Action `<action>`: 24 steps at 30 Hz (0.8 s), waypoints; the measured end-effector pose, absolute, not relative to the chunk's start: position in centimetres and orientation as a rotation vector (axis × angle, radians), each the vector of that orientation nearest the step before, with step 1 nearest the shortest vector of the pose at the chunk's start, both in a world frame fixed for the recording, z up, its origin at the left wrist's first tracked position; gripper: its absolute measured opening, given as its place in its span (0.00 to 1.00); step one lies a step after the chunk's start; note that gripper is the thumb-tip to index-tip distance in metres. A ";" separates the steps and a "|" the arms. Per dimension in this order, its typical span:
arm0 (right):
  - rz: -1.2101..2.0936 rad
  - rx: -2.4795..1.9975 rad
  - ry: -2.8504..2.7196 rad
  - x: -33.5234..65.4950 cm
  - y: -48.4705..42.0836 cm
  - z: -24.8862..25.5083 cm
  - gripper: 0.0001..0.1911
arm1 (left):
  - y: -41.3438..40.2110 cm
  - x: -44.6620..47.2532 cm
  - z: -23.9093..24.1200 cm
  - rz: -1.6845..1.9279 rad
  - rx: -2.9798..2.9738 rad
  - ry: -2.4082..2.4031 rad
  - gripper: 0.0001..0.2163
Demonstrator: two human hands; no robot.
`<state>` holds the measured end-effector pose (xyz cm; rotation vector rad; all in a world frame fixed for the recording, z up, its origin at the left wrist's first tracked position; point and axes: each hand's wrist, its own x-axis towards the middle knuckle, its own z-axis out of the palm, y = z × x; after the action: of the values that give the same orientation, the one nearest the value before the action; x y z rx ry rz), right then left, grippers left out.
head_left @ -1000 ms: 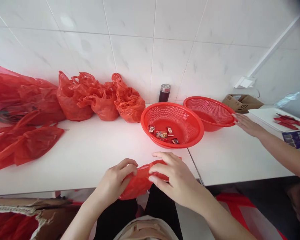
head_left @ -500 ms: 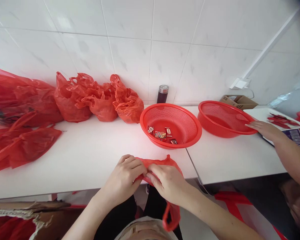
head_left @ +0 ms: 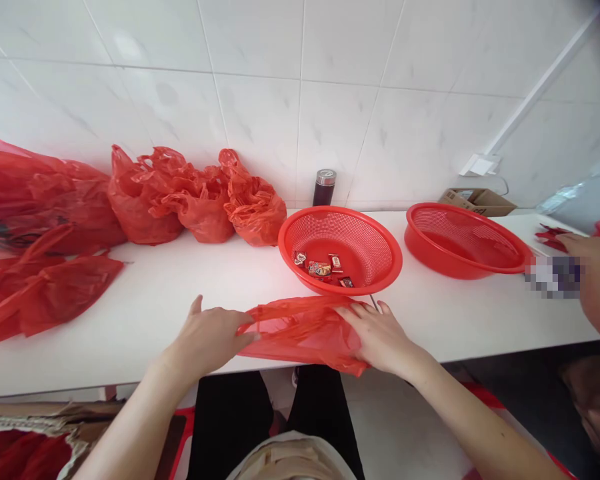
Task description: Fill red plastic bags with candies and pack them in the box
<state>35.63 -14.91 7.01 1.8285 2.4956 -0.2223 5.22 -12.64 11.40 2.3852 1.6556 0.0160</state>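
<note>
A thin red plastic bag (head_left: pixel 300 333) lies spread sideways across the table's front edge, its mouth pulled wide. My left hand (head_left: pixel 207 337) grips its left end between thumb and fingers, with one finger raised. At the right end, my right hand (head_left: pixel 380 337) holds the bag's edge, fingers partly spread over the plastic. Just behind the bag is a red perforated basket (head_left: pixel 375 283); several small wrapped snacks (head_left: pixel 320 269) lie on its bottom.
Filled red bags (head_left: pixel 207 213) line the wall at left, beside a dark flask (head_left: pixel 324 188). Another red basket (head_left: pixel 445 257) stands right, near a cardboard box (head_left: pixel 480 202). A co-worker's hand (head_left: pixel 587 250) reaches in at far right. Below left is an open carton (head_left: pixel 70 427).
My hands have moved apart, stretching the bunched bag out sideways. The co-worker's hand has left the right basket, which shifted slightly right, and moved to red items farther right.
</note>
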 end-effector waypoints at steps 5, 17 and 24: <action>-0.472 1.751 2.644 35.7 -15.0 9.3 0.44 | -12.6 5.8 10.6 0.193 2.407 1.777 0.19; -0.586 1.920 2.548 36.0 -0.5 12.7 0.40 | -11.5 5.7 4.2 0.769 2.545 1.479 0.10; -0.629 1.793 2.205 34.4 3.6 7.2 0.53 | -13.0 4.6 5.1 0.625 2.179 1.353 0.24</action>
<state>34.36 3.59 7.19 1.7931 2.2047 -0.6287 4.56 -13.00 5.13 2.1791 1.3535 0.6255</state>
